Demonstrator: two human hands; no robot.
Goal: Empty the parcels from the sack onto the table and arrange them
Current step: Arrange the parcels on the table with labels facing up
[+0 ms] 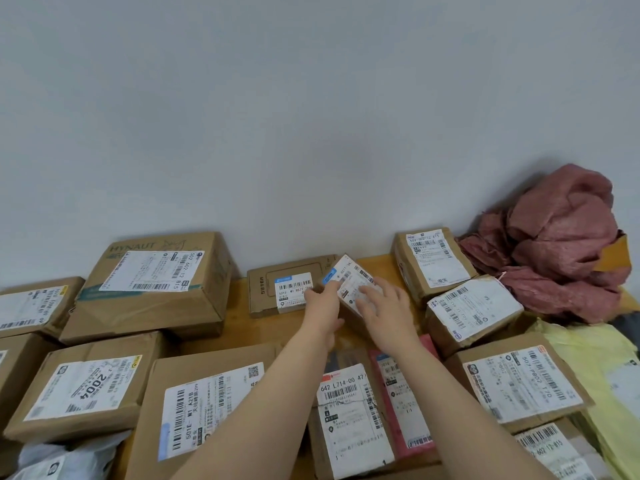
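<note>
Item in hand: small parcel (349, 289), cardboard, white label uppermost, centre of the frame just below the wall line. I have it tilted, its far corner raised, its near end low toward the table (239, 292).

Holders: left hand (323, 306) closed on the parcel's left edge, fingers curled round it; right hand (384, 308) laid across the label, fingers spread fairly wide and pressing down on the top face.

Handling, by my estimate: light, stiff-walled, not fragile to a firm grip. The glossy label may slip under a flat palm, so I would take it by the two long cardboard edges, thumb under, and not rely on the label face.

Neighbours: flat box (287, 289) just left, touching or nearly touching my left fingers; I cannot tell which. Large box (156, 282) at centre left. Two labelled boxes (433, 261) (471, 310) to the right. Pink mailer (401, 393) and further cartons along the lower frame.

Sack (561, 244): red woven, crumpled and slack at the right edge against the wall; appears emptied.

Not determinable: underside of the parcel and my thumbs, hidden beneath it; whether its near end rests on the table; label text too small to read; parcels at lower left and lower right cut off by the frame.
</note>
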